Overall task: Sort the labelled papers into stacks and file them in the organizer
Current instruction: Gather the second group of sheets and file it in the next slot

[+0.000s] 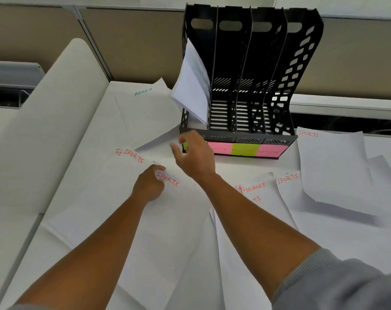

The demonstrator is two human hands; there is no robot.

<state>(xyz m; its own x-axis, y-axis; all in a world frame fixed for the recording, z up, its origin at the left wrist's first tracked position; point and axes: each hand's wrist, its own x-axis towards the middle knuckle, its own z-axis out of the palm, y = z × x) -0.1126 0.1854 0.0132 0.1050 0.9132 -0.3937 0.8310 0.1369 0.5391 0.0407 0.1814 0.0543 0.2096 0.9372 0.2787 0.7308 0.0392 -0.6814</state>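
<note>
The left hand pinches the top corner of a SPORTS sheet lying mid-desk, its long axis running toward the organizer at the back edge. The right hand, fingers loose and empty, hovers nearer the organizer.

My left hand pinches the top corner of a sheet marked SPORTS, lying over another SPORTS sheet on the bench. My right hand hovers with fingers spread just in front of the black organizer, whose leftmost slot holds a leaning stack of papers. An ADMIN sheet lies behind; FINANCE and more SPORTS sheets lie to the right
</note>
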